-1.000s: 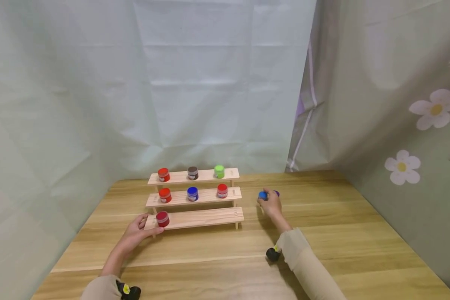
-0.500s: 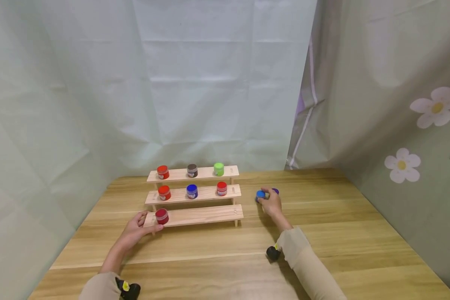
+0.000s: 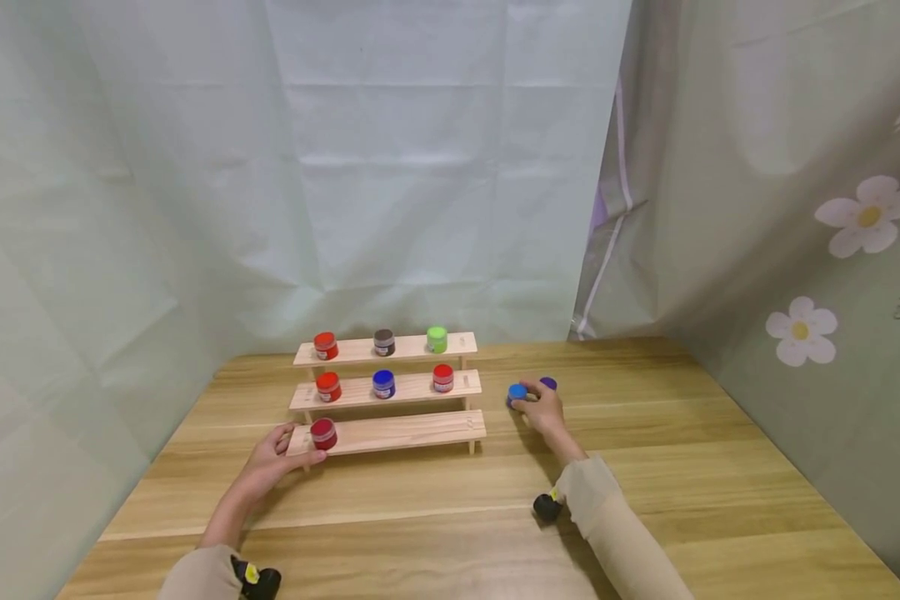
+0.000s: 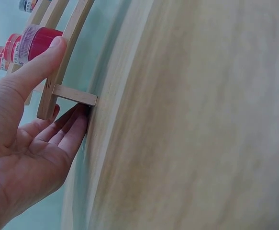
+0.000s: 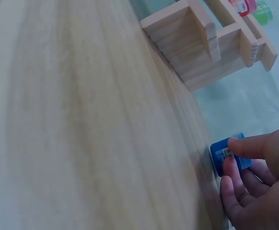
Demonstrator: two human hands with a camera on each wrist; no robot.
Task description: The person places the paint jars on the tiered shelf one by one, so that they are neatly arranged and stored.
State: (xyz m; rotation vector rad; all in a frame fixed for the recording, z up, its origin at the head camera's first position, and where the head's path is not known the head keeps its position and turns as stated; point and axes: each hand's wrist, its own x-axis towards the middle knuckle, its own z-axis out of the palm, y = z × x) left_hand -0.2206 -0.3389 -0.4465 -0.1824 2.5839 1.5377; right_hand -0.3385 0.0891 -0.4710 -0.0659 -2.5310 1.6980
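Note:
A three-tier wooden rack [image 3: 412, 433] stands on the table. My left hand [image 3: 268, 467] grips the left end of its lowest shelf. In the left wrist view the thumb [image 4: 50, 56] lies along the shelf's front edge by a dark red paint jar [image 3: 324, 433], and the fingers [image 4: 74, 129] are behind the end near the leg. Right of the rack, my right hand [image 3: 543, 410] pinches a blue paint jar [image 5: 223, 152] between thumb and fingers, upright and close over the table. Just behind that hand is a purple-lidded jar [image 3: 548, 383], partly hidden.
On the middle shelf sit a red jar [image 3: 328, 387], a dark blue jar [image 3: 384, 384] and another red jar [image 3: 443, 378]. The top shelf bears an orange-red jar [image 3: 326, 346], a dark brown jar [image 3: 384, 342] and a green jar [image 3: 437, 339]. A hanging cloth [image 3: 420, 208] borders the table behind.
My right hand has shifted the blue jar slightly left, away from the purple-lidded jar, which shows more now. The left hand keeps its place on the rack.

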